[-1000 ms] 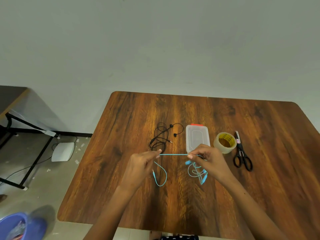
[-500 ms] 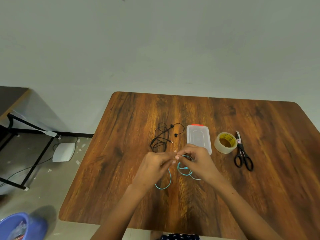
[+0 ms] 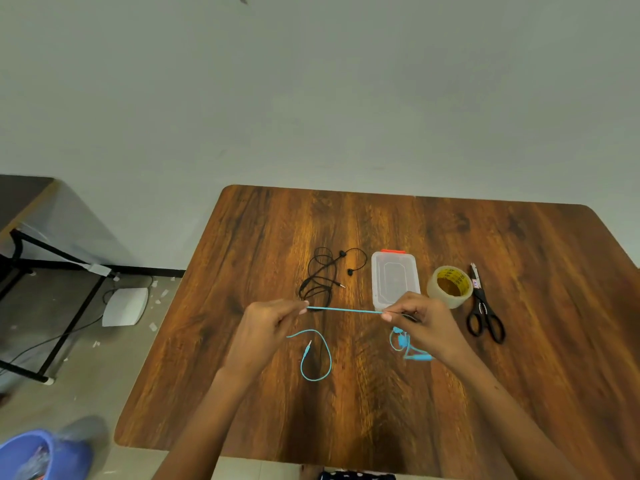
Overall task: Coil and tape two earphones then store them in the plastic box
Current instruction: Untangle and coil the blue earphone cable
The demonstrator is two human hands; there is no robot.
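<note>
Left hand (image 3: 268, 327) and right hand (image 3: 420, 320) each pinch the blue earphone (image 3: 343, 309), cord taut between them. Black earphone (image 3: 320, 278) and plastic box (image 3: 394, 278) lie just beyond the hands.

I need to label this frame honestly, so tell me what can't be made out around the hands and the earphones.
Head view only:
- Blue earphone: its buds sit bunched under the right hand, which covers how much is coiled.
- Plastic box: near end hidden behind the same hand; contents unclear through the lid.
- Tape roll: printing too small to read.
- Black earphone: tangle too fine to trace.
</note>
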